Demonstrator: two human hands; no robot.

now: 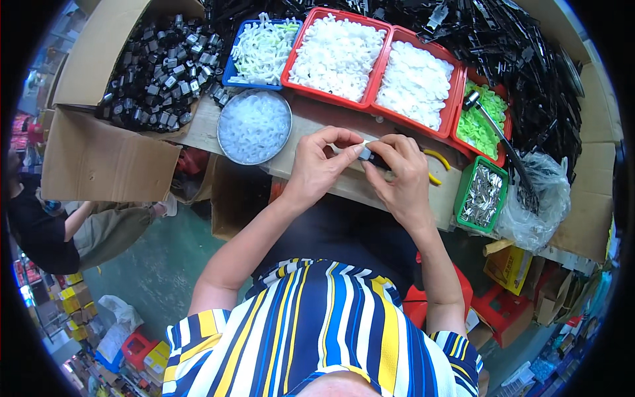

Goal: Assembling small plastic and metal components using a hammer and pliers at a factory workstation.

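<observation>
Above the near edge of the workbench, my left hand [322, 161] and my right hand [401, 175] meet fingertip to fingertip. Between them is a small black plastic part [376, 159] with a pale grey-white end. The right thumb and fingers grip its dark body. My left thumb and forefinger are pinched at the pale end, and whether that end is a separate piece I cannot tell. Just right of my right hand lie the yellow handles of a hand tool [436, 159], partly hidden by that hand.
Red trays [375, 104] of white pieces stand behind my hands. Left are a round bowl [289, 135] of translucent pieces, a blue tray [231, 82] and a carton [109, 155] beside dark metallic parts. Right are a green tray [461, 192] of metal pieces and a plastic bag [539, 205]. Another person [49, 228] sits far left.
</observation>
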